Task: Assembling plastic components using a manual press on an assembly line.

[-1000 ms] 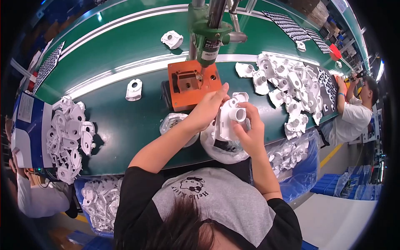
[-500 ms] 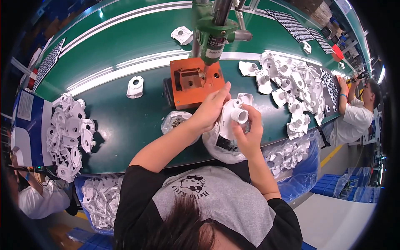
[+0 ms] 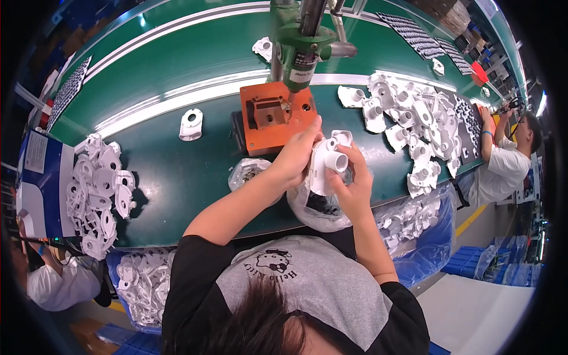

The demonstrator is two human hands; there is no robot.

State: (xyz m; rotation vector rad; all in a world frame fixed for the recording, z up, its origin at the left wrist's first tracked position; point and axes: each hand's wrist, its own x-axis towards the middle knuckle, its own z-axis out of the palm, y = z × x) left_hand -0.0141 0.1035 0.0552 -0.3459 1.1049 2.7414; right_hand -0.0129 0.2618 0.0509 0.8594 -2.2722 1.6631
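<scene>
The white plastic housing is off the near-right corner of the orange fixture block, its long axis running roughly near-to-far. The right hand clamps the housing's right side; the left hand, nearer the block, borders its left edge, finger closure hidden.

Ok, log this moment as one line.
left hand: against white part, grip partly hidden | right hand: holding it | orange fixture: beneath green press

Orange fixture bars left hand; bench opens leftward.
</scene>
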